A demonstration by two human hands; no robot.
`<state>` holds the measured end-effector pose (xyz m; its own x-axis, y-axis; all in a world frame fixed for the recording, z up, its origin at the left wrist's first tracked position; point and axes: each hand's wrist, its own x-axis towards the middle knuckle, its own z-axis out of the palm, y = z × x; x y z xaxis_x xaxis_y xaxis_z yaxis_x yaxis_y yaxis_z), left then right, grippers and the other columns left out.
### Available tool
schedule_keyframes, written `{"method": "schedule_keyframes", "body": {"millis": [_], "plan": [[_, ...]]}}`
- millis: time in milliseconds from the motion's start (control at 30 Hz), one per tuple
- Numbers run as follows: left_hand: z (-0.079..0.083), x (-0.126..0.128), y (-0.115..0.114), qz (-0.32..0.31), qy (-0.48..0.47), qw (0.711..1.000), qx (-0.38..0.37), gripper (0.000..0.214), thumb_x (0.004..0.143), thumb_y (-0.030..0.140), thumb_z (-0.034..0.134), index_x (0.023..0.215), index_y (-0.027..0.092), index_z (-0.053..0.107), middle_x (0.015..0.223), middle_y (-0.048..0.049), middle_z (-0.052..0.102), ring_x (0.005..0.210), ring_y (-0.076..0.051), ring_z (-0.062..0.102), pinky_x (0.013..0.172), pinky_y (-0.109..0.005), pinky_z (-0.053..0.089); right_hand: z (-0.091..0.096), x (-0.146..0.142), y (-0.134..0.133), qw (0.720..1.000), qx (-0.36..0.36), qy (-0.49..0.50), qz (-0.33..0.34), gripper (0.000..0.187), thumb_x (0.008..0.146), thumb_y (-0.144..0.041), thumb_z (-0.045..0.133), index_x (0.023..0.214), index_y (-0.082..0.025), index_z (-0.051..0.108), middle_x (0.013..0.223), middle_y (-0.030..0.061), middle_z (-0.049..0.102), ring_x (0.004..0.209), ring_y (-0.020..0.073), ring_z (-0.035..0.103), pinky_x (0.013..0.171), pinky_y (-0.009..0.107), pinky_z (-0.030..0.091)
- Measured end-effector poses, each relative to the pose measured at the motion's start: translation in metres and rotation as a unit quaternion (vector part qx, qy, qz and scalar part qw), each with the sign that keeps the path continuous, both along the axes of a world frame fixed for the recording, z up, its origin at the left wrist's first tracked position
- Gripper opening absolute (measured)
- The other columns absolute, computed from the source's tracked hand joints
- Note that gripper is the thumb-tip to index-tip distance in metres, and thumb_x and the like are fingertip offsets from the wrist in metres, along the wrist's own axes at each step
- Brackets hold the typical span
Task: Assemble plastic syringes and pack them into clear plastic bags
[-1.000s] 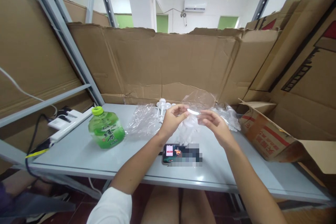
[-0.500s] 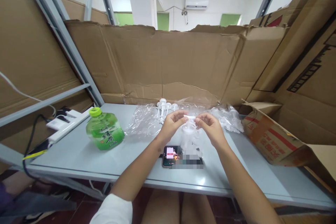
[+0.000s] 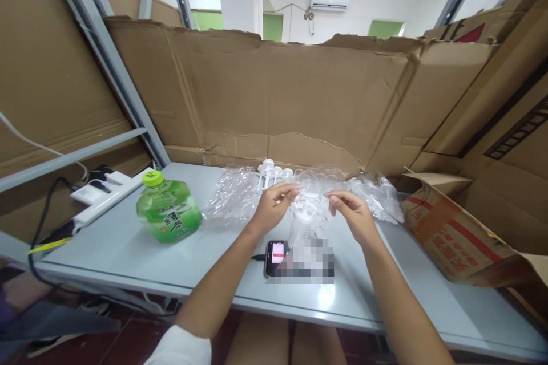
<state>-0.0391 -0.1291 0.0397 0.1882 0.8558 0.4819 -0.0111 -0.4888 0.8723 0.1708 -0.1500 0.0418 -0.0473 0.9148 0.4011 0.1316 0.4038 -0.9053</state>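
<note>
My left hand point(image 3: 274, 205) is raised over the table with thumb and fingertips pinched together. Whatever sits between them is small, whitish and blurred against the clutter behind. Across a short gap, my right hand point(image 3: 351, 214) is also pinched, and I cannot make out what it holds. Below and between the hands stands a clear, ribbed plastic container point(image 3: 301, 228). Loose white and clear plastic pieces point(image 3: 317, 205) lie behind it. Several white plunger-like parts with round heads point(image 3: 268, 165) rest beyond my left hand.
A green drink bottle point(image 3: 168, 211) stands left, near a white power strip point(image 3: 100, 202). A phone point(image 3: 274, 259) with a cable lies in front. Crumpled clear plastic bags point(image 3: 231, 197) lie at the back. An open carton point(image 3: 454, 234) is at right; cardboard point(image 3: 299, 97) walls the back.
My hands have moved apart; a small white strip was held between both before. The right hand has shifted right. The camera view has tilted and moved slightly.
</note>
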Motion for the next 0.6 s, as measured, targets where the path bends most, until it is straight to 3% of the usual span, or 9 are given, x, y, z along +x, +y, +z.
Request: {"method": "schedule_keyframes", "body": {"millis": [167,333,433,600], "plan": [[-0.005,-0.011,0.006,0.002,0.052,0.998,0.018,0.030,0.079,0.042,0.054,0.092,0.018,0.068,0.073,-0.0034,0.064,0.056,-0.010,0.053,0.053,-0.022,0.042,-0.012,0.002,0.001,0.999,-0.029,0.031,0.027,0.026,0.076,-0.031,0.061,0.101,-0.025,0.065,0.060,-0.0034,0.052,0.053,0.0108,0.048,0.052,0.027,0.040],[-0.012,-0.012,0.007,0.008,0.065,0.995,0.069,0.024,0.080,0.034,0.054,0.092,0.020,0.068,0.068,-0.0019,0.062,0.050,-0.009,0.048,0.053,-0.023,0.041,-0.020,0.005,0.002,0.991,-0.061,0.103,0.058,0.019,0.073,-0.029,0.062,0.091,-0.027,0.069,0.061,-0.0022,0.051,0.054,0.0113,0.046,0.051,0.027,0.040],[-0.013,-0.014,0.005,-0.036,0.051,0.996,0.062,0.025,0.082,0.031,0.051,0.097,0.021,0.067,0.076,-0.0043,0.064,0.059,-0.011,0.052,0.056,-0.024,0.044,-0.025,0.007,0.003,0.983,-0.082,0.141,0.084,0.014,0.071,-0.027,0.063,0.083,-0.026,0.070,0.060,-0.0024,0.052,0.054,0.0113,0.046,0.052,0.027,0.038],[-0.004,-0.019,0.002,-0.142,0.084,0.982,0.091,0.023,0.082,0.024,0.048,0.085,0.022,0.070,0.080,-0.0062,0.061,0.072,-0.014,0.055,0.068,-0.029,0.045,-0.029,0.010,0.004,0.975,-0.120,0.181,0.051,0.004,0.066,-0.022,0.064,0.068,-0.024,0.066,0.071,-0.0013,0.056,0.060,0.0115,0.048,0.053,0.024,0.038]]}}
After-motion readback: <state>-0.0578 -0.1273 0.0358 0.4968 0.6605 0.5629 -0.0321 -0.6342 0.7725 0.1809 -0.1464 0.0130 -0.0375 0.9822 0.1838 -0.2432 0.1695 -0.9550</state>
